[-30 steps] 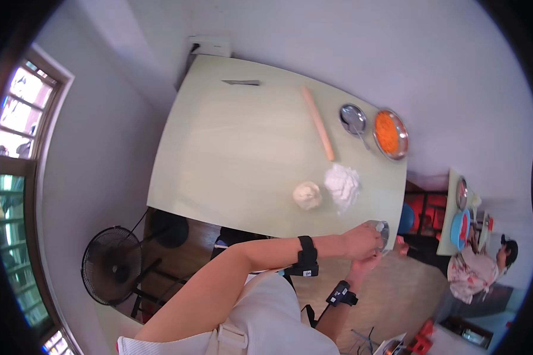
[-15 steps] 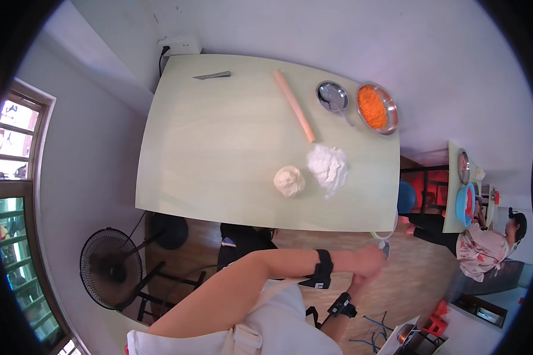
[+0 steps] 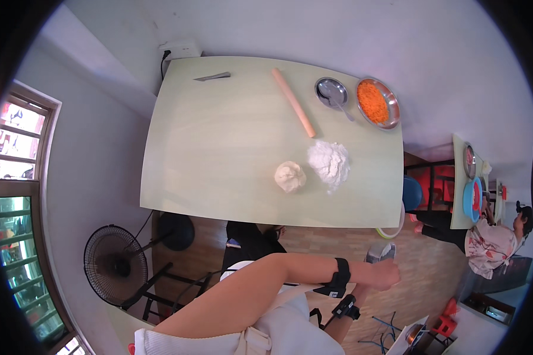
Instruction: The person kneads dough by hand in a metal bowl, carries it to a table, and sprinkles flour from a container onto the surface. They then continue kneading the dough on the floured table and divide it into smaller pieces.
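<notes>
Just off the near right corner of the pale table (image 3: 219,154), the left hand (image 3: 386,276) is curling; whether it is gripping anything, I cannot tell. Behind it the right hand is mostly hiding, its state unclear. Beside the left hand, 1 grey item (image 3: 380,252) is showing, too indistinct to identify. Toward the table's near edge, 1 dough ball (image 3: 290,177) and 1 flour mound (image 3: 329,165) are sitting. Across its far half 1 rolling pin (image 3: 294,103) is lying; by its far right corner, 2 metal bowls (image 3: 393,112) are standing, 1 holding orange shreds (image 3: 372,102).
</notes>
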The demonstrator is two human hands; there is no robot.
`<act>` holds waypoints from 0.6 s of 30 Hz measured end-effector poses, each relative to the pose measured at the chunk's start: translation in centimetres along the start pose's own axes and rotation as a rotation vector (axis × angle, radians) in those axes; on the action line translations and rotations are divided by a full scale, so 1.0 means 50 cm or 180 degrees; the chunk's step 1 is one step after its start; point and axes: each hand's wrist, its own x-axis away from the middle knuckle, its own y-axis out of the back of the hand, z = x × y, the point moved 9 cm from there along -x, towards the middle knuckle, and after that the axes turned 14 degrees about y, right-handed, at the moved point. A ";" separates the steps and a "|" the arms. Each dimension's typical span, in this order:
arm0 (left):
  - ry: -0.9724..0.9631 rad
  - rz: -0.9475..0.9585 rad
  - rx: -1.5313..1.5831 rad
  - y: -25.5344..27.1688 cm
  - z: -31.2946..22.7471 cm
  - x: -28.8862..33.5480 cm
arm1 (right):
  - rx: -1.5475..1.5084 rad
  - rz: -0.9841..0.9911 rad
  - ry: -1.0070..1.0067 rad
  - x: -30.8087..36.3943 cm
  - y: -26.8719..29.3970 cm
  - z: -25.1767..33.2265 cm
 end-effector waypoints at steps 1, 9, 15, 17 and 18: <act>0.0027 0.0113 -0.0053 -0.007 0.002 0.003 | -0.0002 0.0014 -0.0017 0.001 -0.002 -0.004; 0.0063 0.0236 -0.0132 -0.007 0.012 0.013 | -0.0021 0.0099 -0.0096 0.001 -0.022 -0.033; 0.0105 0.0336 -0.0443 0.008 0.005 0.032 | -0.0019 0.0136 -0.0115 -0.002 -0.037 -0.049; -0.0037 0.0340 -0.0271 0.019 -0.003 0.038 | -0.0017 0.0150 -0.0126 0.000 -0.042 -0.053; 0.0008 0.0363 -0.0296 0.019 -0.001 0.040 | -0.0015 0.0160 -0.0136 0.002 -0.046 -0.056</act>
